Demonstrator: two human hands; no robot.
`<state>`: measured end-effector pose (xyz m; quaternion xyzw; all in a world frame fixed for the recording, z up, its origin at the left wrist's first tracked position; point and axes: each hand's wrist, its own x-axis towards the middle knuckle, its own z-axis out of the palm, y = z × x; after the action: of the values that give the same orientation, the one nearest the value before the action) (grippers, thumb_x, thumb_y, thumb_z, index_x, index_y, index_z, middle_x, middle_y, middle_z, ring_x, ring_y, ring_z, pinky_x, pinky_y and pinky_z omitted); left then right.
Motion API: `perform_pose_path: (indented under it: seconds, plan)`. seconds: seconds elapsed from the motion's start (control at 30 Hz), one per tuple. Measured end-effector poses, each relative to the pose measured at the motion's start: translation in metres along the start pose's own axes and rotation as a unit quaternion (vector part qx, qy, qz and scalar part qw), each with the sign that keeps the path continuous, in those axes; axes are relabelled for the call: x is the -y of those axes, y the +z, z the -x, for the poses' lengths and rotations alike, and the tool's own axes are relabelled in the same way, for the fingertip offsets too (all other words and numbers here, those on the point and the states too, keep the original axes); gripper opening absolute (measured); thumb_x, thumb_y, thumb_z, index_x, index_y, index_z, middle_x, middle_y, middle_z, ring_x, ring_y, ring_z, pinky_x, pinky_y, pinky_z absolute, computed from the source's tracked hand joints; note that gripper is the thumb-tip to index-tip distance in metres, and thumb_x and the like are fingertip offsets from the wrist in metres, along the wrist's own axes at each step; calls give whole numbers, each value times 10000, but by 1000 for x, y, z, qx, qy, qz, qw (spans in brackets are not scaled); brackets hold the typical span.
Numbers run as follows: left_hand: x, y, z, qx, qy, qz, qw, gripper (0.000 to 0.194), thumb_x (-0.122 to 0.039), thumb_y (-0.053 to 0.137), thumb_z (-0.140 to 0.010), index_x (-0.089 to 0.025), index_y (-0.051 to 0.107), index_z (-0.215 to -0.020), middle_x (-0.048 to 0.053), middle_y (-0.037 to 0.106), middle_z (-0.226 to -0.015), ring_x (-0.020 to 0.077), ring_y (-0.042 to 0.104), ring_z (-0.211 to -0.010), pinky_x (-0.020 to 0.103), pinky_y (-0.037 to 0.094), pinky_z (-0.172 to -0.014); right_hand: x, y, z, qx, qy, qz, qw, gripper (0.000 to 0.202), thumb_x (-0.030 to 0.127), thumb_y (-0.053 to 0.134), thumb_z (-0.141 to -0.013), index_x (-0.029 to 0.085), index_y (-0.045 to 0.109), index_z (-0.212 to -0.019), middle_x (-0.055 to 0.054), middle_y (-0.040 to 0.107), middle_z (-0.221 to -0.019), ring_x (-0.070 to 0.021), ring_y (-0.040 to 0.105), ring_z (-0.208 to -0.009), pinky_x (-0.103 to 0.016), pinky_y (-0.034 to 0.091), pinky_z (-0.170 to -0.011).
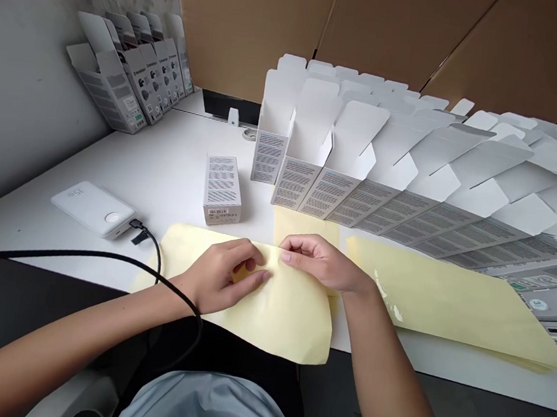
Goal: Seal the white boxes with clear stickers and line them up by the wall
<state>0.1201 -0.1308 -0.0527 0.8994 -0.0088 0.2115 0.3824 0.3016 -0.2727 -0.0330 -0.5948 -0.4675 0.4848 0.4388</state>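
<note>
A pale yellow sheet (pixel 291 322) lies bent over the table's front edge, partly above my lap. My right hand (pixel 320 262) pinches its far edge between thumb and fingers. Just to the left, my left hand (pixel 229 273) rests on the same sheet with its fingers curled and the thumb drawn towards them. Whatever its fingertips may hold is too small to make out. Beyond my left hand, a closed small printed carton (pixel 223 189) lies on the white table (pixel 176 144).
Rows of open-topped cartons (pixel 383 200) stand at the right, with more cartons (pixel 138 74) by the wall. Yellow sheets (pixel 448 299) lie at right. A white power bank (pixel 93 207) sits at left; its black cable (pixel 104 255) crosses my left forearm. Brown cardboard (pixel 258 27) stands behind.
</note>
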Motion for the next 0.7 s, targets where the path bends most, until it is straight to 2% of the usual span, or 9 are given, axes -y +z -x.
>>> perform_pose_path:
  seconds: [0.1, 0.17, 0.3, 0.53, 0.6, 0.7]
  plan:
    - [-5, 3, -9, 33, -79, 34, 996, 165, -292, 612, -896, -167, 542, -815, -24, 535, -692, 78, 442, -548, 206, 372, -514, -4, 3, -2, 0, -29, 22, 999, 267, 394, 614, -893, 157, 591, -772, 22, 474, -720, -112, 426, -664, -259, 340, -615]
    - [-4, 4, -12, 44, -109, 49, 992, 194, -310, 621, -880, -167, 529, -787, -30, 519, -676, 77, 423, -545, 203, 354, -508, -8, 4, -5, -10, -37, 27, 999, 266, 386, 594, -901, 159, 584, -764, 30, 442, -697, -107, 391, -642, -257, 314, -594]
    - [-2, 2, -16, 66, -143, 91, 983, 227, -334, 623, -869, -162, 523, -761, -34, 494, -655, 76, 403, -547, 200, 333, -501, -14, 6, -8, -34, -43, 19, 998, 255, 365, 607, -879, 167, 565, -724, 43, 385, -657, -102, 335, -611, -258, 270, -562]
    - [-4, -2, -22, 107, -201, 173, 958, 283, -389, 645, -850, -145, 544, -747, -30, 481, -641, 86, 405, -563, 204, 317, -497, -11, 13, -7, -36, -57, 35, 997, 278, 356, 581, -900, 179, 536, -689, 57, 291, -620, -95, 258, -573, -260, 231, -532]
    - [-4, -4, -23, 119, -216, 186, 951, 291, -391, 652, -843, -142, 550, -732, -32, 469, -633, 87, 396, -569, 206, 310, -501, -10, 13, -6, -28, -58, 36, 997, 283, 362, 571, -914, 176, 545, -702, 52, 310, -633, -98, 279, -589, -260, 245, -546]
    - [-2, -8, -25, 145, -236, 196, 941, 301, -395, 645, -837, -140, 552, -708, -42, 426, -608, 84, 353, -559, 213, 281, -501, -8, 12, -6, 3, -49, 31, 998, 277, 392, 598, -905, 169, 577, -741, 30, 425, -684, -109, 366, -638, -260, 295, -583]
